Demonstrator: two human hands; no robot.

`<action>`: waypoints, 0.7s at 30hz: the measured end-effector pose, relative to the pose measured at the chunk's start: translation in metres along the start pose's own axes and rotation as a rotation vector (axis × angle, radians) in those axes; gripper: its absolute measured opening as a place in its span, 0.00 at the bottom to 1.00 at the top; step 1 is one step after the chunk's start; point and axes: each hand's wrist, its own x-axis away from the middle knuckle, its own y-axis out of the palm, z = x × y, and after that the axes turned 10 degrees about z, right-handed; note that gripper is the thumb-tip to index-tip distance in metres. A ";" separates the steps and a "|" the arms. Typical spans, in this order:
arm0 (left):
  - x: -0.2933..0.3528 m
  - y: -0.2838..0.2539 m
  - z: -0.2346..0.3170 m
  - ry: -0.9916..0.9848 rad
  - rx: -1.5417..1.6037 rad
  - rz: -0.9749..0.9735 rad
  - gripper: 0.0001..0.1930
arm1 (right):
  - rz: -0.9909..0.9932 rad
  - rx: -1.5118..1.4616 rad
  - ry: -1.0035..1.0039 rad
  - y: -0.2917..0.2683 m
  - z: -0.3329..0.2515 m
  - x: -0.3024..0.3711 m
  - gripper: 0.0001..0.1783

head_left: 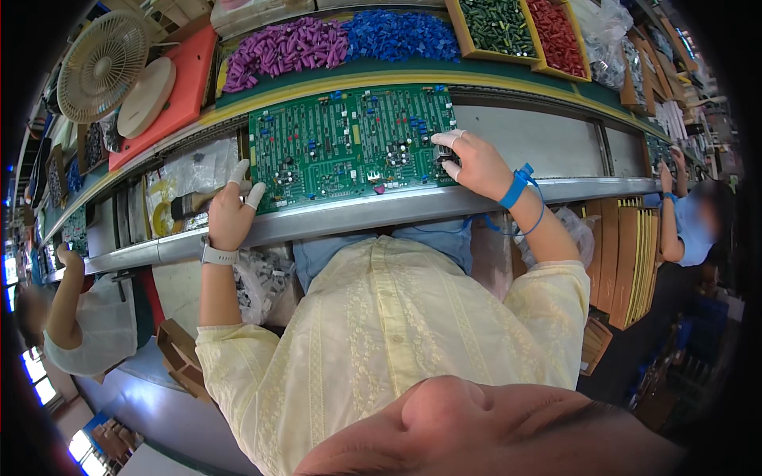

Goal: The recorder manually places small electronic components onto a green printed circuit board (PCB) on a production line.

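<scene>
In front of me a large green circuit board (317, 151), crowded with small components, lies across the metal rails of the line. My left hand (231, 214), with white finger covers, grips the board's left edge near its lower corner. At the opposite edge, the covered fingertips of my right hand (479, 164) close on the board's right side, next to some dark parts. A blue wrist strap (517, 187) with a cord circles my right wrist. A small pink piece (379, 190) sits at the board's lower edge.
Purple parts (290, 46) and blue parts (401, 36) lie heaped beyond the rail. Boxes hold green parts (496, 28) and red parts (558, 38). A brush (193, 205) lies left of the board; a fan (103, 67) stands farther back. Other people work at both sides.
</scene>
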 end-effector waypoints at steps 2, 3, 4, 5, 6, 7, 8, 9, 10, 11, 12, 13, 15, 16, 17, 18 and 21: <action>-0.002 -0.001 0.003 -0.057 -0.036 -0.056 0.26 | -0.006 0.001 0.002 0.001 0.001 -0.001 0.22; -0.003 0.000 0.001 -0.058 -0.037 -0.058 0.26 | -0.012 0.003 0.003 0.002 0.002 -0.001 0.22; -0.001 0.000 0.000 -0.029 -0.027 -0.035 0.26 | -0.009 0.003 -0.001 0.000 0.000 -0.002 0.22; -0.001 0.000 -0.001 0.000 -0.018 -0.013 0.26 | -0.023 -0.002 0.006 -0.002 -0.001 -0.002 0.22; 0.000 0.000 -0.001 0.001 -0.019 -0.008 0.26 | -0.037 -0.007 0.014 -0.003 -0.003 -0.002 0.22; 0.000 0.001 -0.003 0.009 -0.003 -0.006 0.26 | -0.038 -0.009 0.014 -0.003 -0.002 -0.002 0.22; -0.001 0.001 -0.003 0.017 0.013 -0.003 0.26 | -0.022 -0.019 0.000 -0.002 0.000 -0.002 0.22; -0.002 0.001 -0.003 0.016 0.012 -0.003 0.26 | -0.004 -0.029 -0.015 -0.001 0.000 -0.002 0.22; -0.002 0.001 -0.003 0.008 0.014 -0.012 0.26 | -0.006 -0.030 -0.014 -0.001 0.000 -0.002 0.22; -0.002 0.001 -0.003 0.001 0.015 -0.020 0.26 | 0.000 -0.024 -0.030 -0.001 0.000 -0.001 0.22; -0.002 0.001 -0.003 0.000 0.016 -0.020 0.26 | 0.006 -0.018 -0.046 0.000 0.000 -0.002 0.21; -0.002 0.001 -0.003 0.006 0.014 -0.015 0.26 | 0.005 -0.018 -0.045 0.000 0.000 -0.001 0.21; -0.002 0.002 -0.003 0.013 0.013 -0.009 0.26 | 0.012 -0.004 -0.073 0.001 0.001 -0.001 0.21; -0.002 0.002 -0.003 0.003 0.004 -0.015 0.26 | 0.011 -0.003 -0.073 0.001 0.001 0.000 0.21; -0.002 0.002 -0.003 -0.006 -0.005 -0.020 0.26 | 0.016 0.010 -0.081 0.001 0.001 0.000 0.21; -0.002 0.002 -0.002 -0.006 -0.003 -0.020 0.26 | 0.021 0.023 -0.089 0.001 0.002 0.001 0.21; -0.002 0.000 -0.001 -0.029 -0.033 -0.045 0.26 | 0.022 0.067 -0.111 0.002 0.001 0.000 0.21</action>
